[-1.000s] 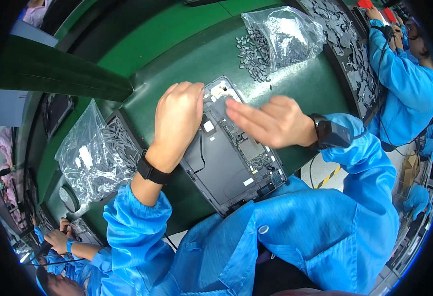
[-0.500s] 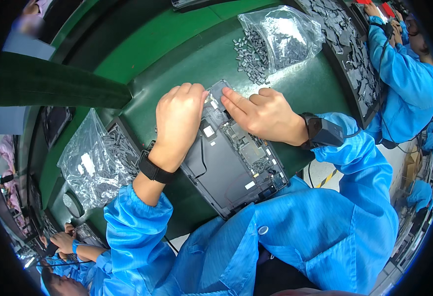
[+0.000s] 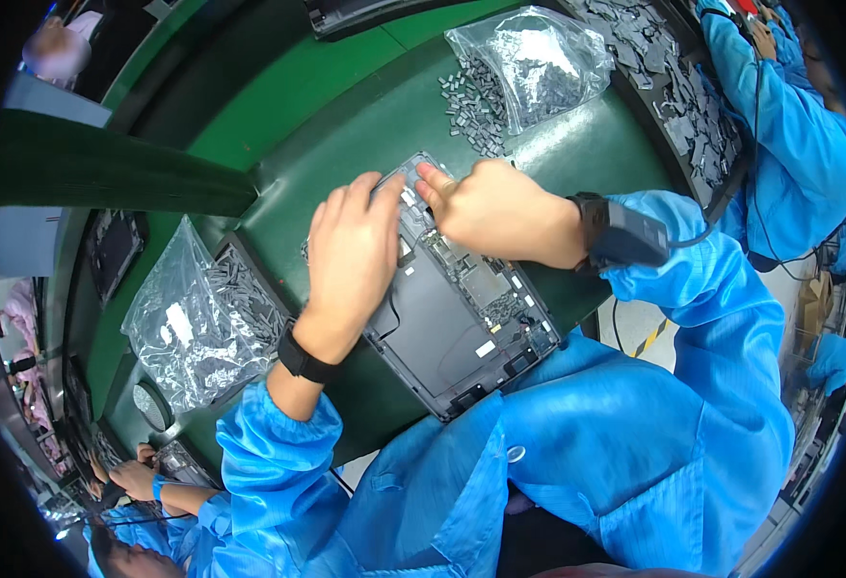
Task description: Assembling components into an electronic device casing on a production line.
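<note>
While left hand (image 3: 354, 252) and right hand (image 3: 502, 214) touch one device (image 3: 442, 332), two bags (image 3: 543, 67) left and ahead, I can't tell grip.

1. A dark grey tablet housing (image 3: 435, 361) is seen opened, with its inner side turned upward.
2. It is laid slantwise on the green worktop (image 3: 592, 159), its far end pointing to the upper left.
3. Along its right side, a circuit board (image 3: 486, 287) is exposed.
4. On the grey panel, a thin black cable (image 3: 395, 310) and a small white label (image 3: 486, 349) are seen.
</note>
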The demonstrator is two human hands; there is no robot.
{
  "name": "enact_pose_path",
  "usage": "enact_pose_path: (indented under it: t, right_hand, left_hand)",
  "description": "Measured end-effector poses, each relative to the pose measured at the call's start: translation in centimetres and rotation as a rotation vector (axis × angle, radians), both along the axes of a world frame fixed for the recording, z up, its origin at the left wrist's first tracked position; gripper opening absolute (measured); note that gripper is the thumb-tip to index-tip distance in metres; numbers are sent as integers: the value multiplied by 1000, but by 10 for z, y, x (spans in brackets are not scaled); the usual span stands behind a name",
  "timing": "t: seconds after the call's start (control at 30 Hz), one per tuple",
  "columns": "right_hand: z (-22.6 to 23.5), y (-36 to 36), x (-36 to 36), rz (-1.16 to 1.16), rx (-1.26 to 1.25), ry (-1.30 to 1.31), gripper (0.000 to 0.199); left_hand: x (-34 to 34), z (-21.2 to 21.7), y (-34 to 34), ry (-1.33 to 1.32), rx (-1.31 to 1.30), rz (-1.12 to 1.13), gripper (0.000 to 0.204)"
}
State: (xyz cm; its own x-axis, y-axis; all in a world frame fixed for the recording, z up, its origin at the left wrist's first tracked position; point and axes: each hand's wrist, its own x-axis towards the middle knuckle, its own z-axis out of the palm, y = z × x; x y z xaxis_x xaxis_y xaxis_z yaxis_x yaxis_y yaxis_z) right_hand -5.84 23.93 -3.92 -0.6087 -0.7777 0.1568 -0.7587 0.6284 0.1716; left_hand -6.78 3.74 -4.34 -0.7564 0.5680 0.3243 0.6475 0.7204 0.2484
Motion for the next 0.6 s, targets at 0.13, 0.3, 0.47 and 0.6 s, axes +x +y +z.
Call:
enact_pose_path:
  t: [0.13,0.3,0.47,0.6]
  right_hand:
    - [-6,17,2,-31,-346,-51,41]
    - [13,13,-5,46,-172,23,35]
    - [23,11,-18,133,-1,8,29]
    - [28,8,-24,179,78,-33,26]
  left_hand:
    - [12,7,-1,-13,25,68,26]
    - [0,5,2,-197,42,49,11]
    - [2,9,-7,-218,121,-26,11]
    - [1,9,-7,-217,121,-44,11]
